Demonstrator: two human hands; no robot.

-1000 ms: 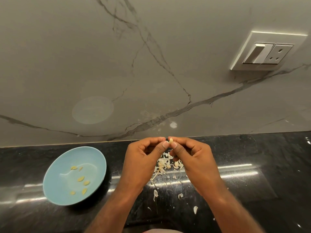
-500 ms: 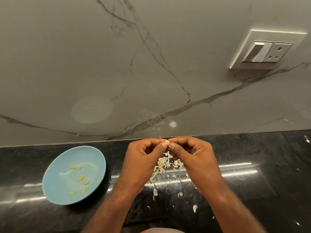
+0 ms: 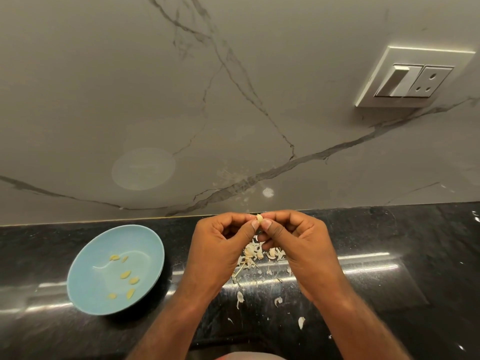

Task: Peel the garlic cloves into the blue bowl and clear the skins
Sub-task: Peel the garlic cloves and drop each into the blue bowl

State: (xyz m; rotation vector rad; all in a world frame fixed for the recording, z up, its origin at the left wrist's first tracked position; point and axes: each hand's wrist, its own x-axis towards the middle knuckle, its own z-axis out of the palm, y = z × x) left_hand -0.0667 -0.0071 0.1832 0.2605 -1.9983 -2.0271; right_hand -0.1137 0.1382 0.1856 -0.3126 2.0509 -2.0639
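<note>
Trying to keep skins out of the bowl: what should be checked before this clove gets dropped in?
1. Garlic clove pinched between left hand and right hand: ok.
2. Clove fully bare of skin: cannot tell, fingers hide most of it.
3. Blue bowl upright on the countertop, left of the hands: ok.
4. Only peeled cloves in the bowl, no skins seen: ok.
5. Skins cleared off the countertop: not ok, a pile lies under the hands, with bits scattered nearer.

Grey marble wall (image 3: 104, 87) above a black stone counter (image 3: 428, 229).
Dark veins (image 3: 337, 151) cross the wall, and a white switch-and-socket plate (image 3: 413, 79) sits at its upper right. The polished, speckled counter throws back long streaks of light (image 3: 368, 255).
</note>
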